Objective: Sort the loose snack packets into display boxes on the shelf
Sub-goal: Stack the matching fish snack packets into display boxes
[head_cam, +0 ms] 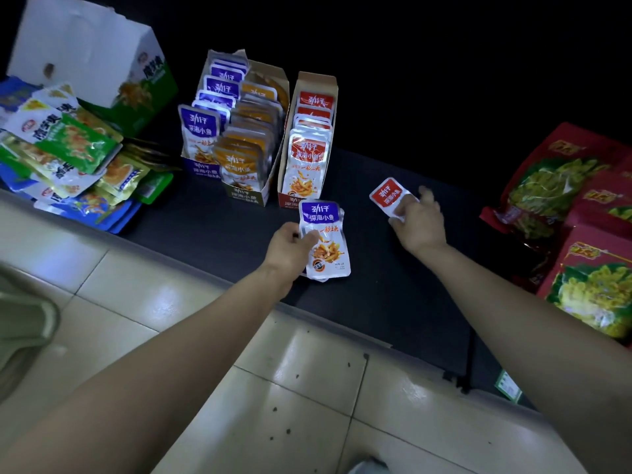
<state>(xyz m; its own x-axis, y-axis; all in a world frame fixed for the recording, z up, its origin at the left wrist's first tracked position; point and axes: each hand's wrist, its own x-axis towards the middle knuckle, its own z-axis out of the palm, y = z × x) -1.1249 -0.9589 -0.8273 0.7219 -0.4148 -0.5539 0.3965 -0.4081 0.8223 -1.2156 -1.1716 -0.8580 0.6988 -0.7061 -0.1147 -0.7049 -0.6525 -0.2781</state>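
Observation:
My left hand [290,249] grips a purple-topped snack packet [325,241] by its left edge, just above the dark shelf [393,268]; more packets seem stacked behind it. My right hand [419,222] pinches a red-topped packet [388,195] to the right of the boxes. Three display boxes stand at the shelf's back: a purple box [201,172], an orange box [246,195] and a red box [285,198], each with matching packets standing in rows.
A heap of loose green, blue and white packets [68,159] lies at the left beside a tall white and green carton [102,53]. Large red bags [581,234] lie at the right. Tiled floor [239,388] runs below the shelf edge.

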